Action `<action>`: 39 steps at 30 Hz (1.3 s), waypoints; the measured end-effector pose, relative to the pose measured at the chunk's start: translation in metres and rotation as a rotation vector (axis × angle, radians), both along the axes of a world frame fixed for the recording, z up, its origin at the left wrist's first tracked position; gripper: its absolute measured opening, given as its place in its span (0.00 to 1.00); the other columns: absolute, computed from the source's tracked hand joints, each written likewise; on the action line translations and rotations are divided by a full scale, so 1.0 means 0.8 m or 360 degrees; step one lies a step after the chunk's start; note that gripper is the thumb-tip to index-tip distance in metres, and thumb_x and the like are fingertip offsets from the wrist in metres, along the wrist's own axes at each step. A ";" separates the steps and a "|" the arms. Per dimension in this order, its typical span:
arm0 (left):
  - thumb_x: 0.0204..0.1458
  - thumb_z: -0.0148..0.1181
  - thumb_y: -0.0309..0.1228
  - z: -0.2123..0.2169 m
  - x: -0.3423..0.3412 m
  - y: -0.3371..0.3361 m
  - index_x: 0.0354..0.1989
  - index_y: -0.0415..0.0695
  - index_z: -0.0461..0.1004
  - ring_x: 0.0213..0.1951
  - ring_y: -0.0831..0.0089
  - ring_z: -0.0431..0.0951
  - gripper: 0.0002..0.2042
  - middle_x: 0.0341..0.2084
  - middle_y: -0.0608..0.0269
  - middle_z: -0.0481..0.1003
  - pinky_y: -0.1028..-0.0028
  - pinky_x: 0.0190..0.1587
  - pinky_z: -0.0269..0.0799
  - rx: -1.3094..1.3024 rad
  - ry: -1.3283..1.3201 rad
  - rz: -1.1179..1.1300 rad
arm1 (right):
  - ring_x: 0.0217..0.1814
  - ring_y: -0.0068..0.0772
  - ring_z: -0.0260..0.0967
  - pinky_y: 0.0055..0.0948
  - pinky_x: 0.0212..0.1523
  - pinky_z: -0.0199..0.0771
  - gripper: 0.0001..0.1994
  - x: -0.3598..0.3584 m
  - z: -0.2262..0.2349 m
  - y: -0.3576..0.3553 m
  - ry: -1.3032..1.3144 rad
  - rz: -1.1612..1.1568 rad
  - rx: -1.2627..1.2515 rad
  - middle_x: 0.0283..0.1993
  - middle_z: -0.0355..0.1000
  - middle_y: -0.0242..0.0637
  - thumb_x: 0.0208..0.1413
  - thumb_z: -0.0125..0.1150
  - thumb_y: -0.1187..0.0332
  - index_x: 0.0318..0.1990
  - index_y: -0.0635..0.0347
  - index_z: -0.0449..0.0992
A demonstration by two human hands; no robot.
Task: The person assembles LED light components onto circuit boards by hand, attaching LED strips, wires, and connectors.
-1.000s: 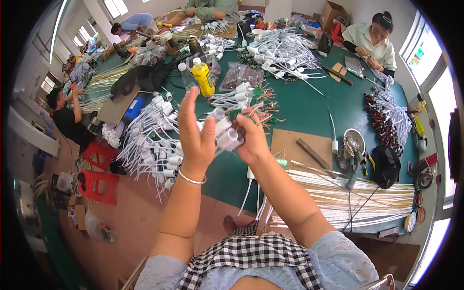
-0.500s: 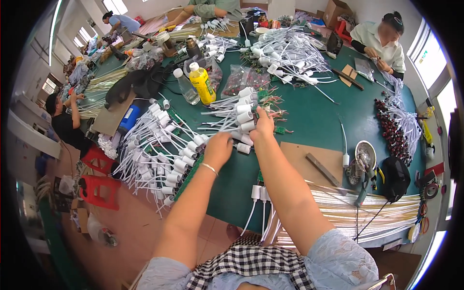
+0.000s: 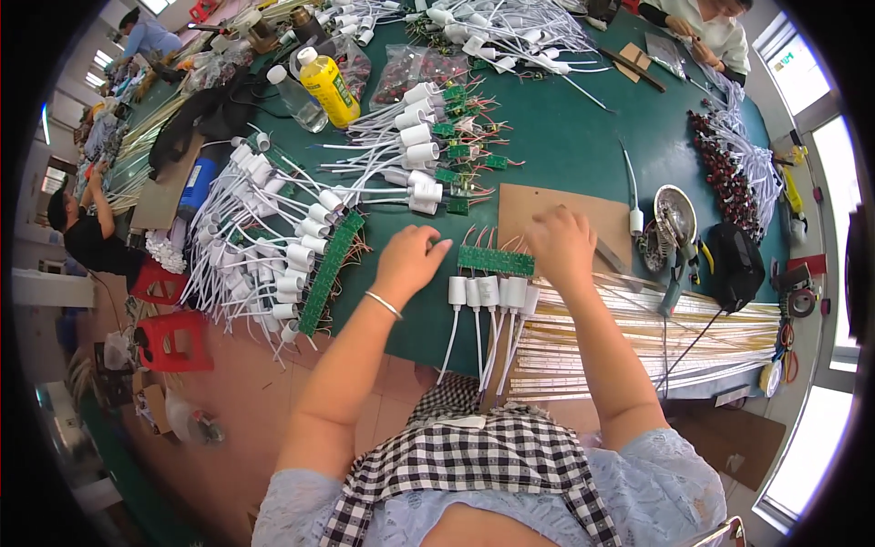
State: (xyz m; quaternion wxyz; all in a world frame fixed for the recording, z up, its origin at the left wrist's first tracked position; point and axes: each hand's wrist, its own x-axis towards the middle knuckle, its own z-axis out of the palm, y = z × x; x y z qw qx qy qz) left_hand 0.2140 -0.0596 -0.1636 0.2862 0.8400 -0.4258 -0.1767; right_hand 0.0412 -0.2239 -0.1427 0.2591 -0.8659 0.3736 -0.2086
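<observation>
My left hand (image 3: 410, 263) is over the green table with its fingers loosely bent, thumb apart, and nothing visible in it. To its right lies a green circuit board strip (image 3: 497, 262), with white cylindrical lamp holders (image 3: 488, 292) and white cables below it and thin reddish wires above. My right hand (image 3: 561, 246) is at the strip's right end, fingers bent down around it; the fingertips are partly hidden. Farther off lies a row of white lamp holders (image 3: 418, 135) with small separate green boards. Left of my left hand, a long board strip (image 3: 330, 273) borders a pile of lamp holders (image 3: 298, 257).
A brown board (image 3: 547, 201) carries a metal bar. LED strips (image 3: 638, 342) run along the right front edge. A metal bowl (image 3: 674, 211), pliers (image 3: 705, 253) and a black pouch (image 3: 735, 266) stand right. Bottles (image 3: 328, 87) stand far left of centre. A co-worker (image 3: 706, 36) sits far right.
Both hands have left the row of lamp holders and come nearer. My right hand has moved right to the near circuit board strip; the left is now empty. The view has tilted down.
</observation>
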 end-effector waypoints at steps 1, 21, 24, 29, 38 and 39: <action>0.46 0.59 0.42 -0.015 -0.013 -0.001 0.30 0.40 0.74 0.32 0.58 0.73 0.15 0.27 0.55 0.73 0.63 0.35 0.68 -0.0026 0.0015 0.0053 | 0.52 0.38 0.59 0.38 0.53 0.54 0.16 -0.011 0.007 0.013 0.0492 0.0036 -0.0338 0.45 0.68 0.33 0.43 0.64 0.59 0.39 0.55 0.78; 0.53 0.52 0.23 0.049 -0.089 0.099 0.45 0.38 0.68 0.41 0.72 0.74 0.11 0.39 0.59 0.72 0.72 0.44 0.72 -0.1024 0.2407 0.0138 | 0.46 0.22 0.64 0.25 0.48 0.65 0.15 -0.050 0.019 0.077 -0.0342 0.0872 0.1964 0.46 0.67 0.32 0.58 0.49 0.72 0.53 0.60 0.66; 0.51 0.54 0.22 0.055 -0.099 0.102 0.45 0.38 0.67 0.38 0.73 0.75 0.12 0.38 0.57 0.72 0.73 0.41 0.72 -0.0941 0.2301 0.0220 | 0.43 0.24 0.66 0.26 0.45 0.67 0.12 -0.031 0.016 0.095 -0.0338 0.0844 0.1744 0.43 0.69 0.32 0.58 0.49 0.71 0.49 0.61 0.69; 0.50 0.57 0.22 0.018 -0.114 0.090 0.45 0.37 0.69 0.29 0.75 0.77 0.13 0.32 0.57 0.75 0.78 0.31 0.73 -0.0854 0.1660 0.0656 | 0.35 0.31 0.71 0.28 0.34 0.73 0.09 -0.008 -0.017 0.123 -0.0213 0.0437 0.1036 0.37 0.70 0.39 0.58 0.49 0.70 0.40 0.65 0.71; 0.49 0.58 0.22 0.060 -0.110 0.121 0.45 0.37 0.70 0.28 0.76 0.77 0.14 0.30 0.59 0.75 0.79 0.29 0.73 -0.0823 0.1937 0.0439 | 0.33 0.23 0.69 0.24 0.38 0.71 0.15 -0.038 0.019 0.114 -0.0475 0.0751 0.2448 0.36 0.70 0.34 0.54 0.55 0.75 0.49 0.65 0.67; 0.49 0.58 0.22 0.058 -0.113 0.123 0.45 0.37 0.70 0.27 0.77 0.76 0.14 0.30 0.60 0.75 0.79 0.29 0.72 -0.0819 0.1922 0.0469 | 0.30 0.22 0.69 0.22 0.34 0.71 0.13 -0.037 0.032 0.120 -0.0291 0.0746 0.2044 0.32 0.71 0.33 0.53 0.57 0.73 0.46 0.65 0.69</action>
